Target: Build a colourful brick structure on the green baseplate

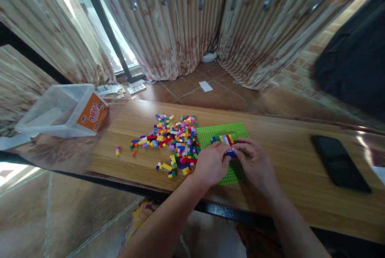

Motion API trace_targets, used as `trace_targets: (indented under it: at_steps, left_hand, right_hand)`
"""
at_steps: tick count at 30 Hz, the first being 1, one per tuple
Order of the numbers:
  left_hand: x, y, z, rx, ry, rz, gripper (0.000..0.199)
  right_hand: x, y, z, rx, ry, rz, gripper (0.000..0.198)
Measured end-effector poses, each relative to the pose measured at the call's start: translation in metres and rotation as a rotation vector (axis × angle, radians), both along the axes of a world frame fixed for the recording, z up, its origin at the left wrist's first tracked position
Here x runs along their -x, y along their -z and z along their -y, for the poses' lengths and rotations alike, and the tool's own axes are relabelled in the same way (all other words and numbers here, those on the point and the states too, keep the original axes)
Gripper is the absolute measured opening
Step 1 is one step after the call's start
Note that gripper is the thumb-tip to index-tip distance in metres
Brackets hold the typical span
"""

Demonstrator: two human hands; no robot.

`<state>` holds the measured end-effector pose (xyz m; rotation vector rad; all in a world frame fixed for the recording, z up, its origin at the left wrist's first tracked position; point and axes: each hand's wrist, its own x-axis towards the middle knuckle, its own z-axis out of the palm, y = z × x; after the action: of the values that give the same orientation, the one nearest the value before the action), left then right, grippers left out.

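Striped curtains [180, 29] hang behind a narrow wooden table [300, 162], with brown tiles [87, 210] on the floor below. A white sheet of paper [205, 86] lies on the floor beyond the table's far edge. At the far left stands a clear tub [67, 130] bearing an orange label [92, 114]. Loose bricks [180, 140] of many colours form a spread heap left of centre; a small pink-and-yellow stack [117, 150] lies apart from it, further left. Adjoining the heap on its right is a green baseplate [204, 133], which carries a low multicoloured build [225, 139], including red, yellow, white and blue parts. Both hands meet over the near part of the baseplate. The left hand [213, 162] has its fingertips closed on the left side of a blue brick [231, 154]; the right hand [255, 162] pinches the same brick from the right. The brick lies just on the near side of the build; whether it touches the build cannot be told, as fingers cover part of it. A black phone [339, 164] lies well to the right.
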<state>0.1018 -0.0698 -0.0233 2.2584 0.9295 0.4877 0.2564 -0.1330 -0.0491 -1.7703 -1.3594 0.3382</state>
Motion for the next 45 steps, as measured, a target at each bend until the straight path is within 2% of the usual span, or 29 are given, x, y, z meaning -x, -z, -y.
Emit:
trace_targets:
  at_steps: [6,12,18,26,32,45]
  left_hand:
    - [0.001,0.000,-0.001,0.004,0.007,0.011,0.019]
    - [0.001,0.000,0.000,0.005,0.002,0.015,0.020]
    - [-0.001,-0.002,0.001,0.007,-0.017,0.032,0.025]
    - [-0.013,0.001,0.004,-0.033,-0.113,0.037,0.023]
    - [-0.020,0.001,0.004,-0.066,-0.174,0.049,0.019]
    - [-0.021,0.003,-0.004,-0.087,-0.111,0.103,0.013]
  right_hand:
    - [0.003,-0.001,0.002,-0.035,0.036,0.008,0.018]
    - [-0.008,0.005,0.003,-0.019,-0.032,-0.095,0.019]
    - [-0.013,0.013,0.001,0.030,-0.029,-0.228,0.019]
    - [-0.006,0.007,0.000,-0.016,-0.008,-0.185,0.019]
    - [-0.003,0.008,-0.001,-0.051,0.017,-0.278,0.016]
    - [-0.004,0.008,-0.003,-0.017,0.044,-0.400,0.015]
